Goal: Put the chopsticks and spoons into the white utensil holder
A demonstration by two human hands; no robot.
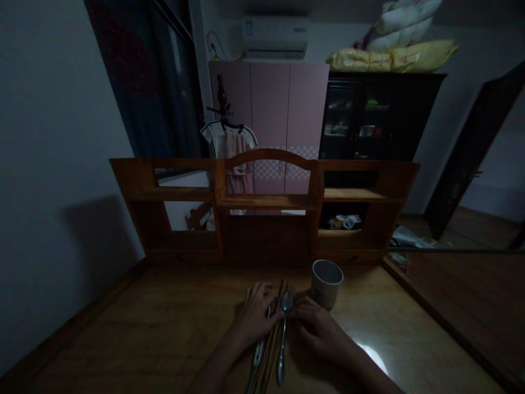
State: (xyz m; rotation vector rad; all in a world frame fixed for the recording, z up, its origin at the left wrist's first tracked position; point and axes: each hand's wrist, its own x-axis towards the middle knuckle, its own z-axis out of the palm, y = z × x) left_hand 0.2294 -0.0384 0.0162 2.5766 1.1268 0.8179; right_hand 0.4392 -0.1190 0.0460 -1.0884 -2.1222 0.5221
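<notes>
Two hands rest on the table (pixel 164 328) near its front edge, on either side of a bundle of cutlery. The left hand (pixel 256 312) lies with fingers spread and curved down onto the bundle's left side; its grip is apart, touching but not closed. The right hand (pixel 314 325) lies against the bundle's right side, fingers loosely bent toward it; whether it grips anything cannot be determined in the dim light. Between the hands, a metal spoon (pixel 284 328) lies bowl-up, bowl toward the far edge, beside a set of wooden chopsticks (pixel 274 339) running front to back. A second metal utensil (pixel 257 358) lies at the left of the chopsticks. Just beyond the right hand stands an upright paper cup (pixel 326 283), near the fingers. At the table's far edge stands a wooden shelf unit (pixel 266 202). Behind it are a pink wardrobe (pixel 270 104) and a dark cabinet (pixel 369 115).
</notes>
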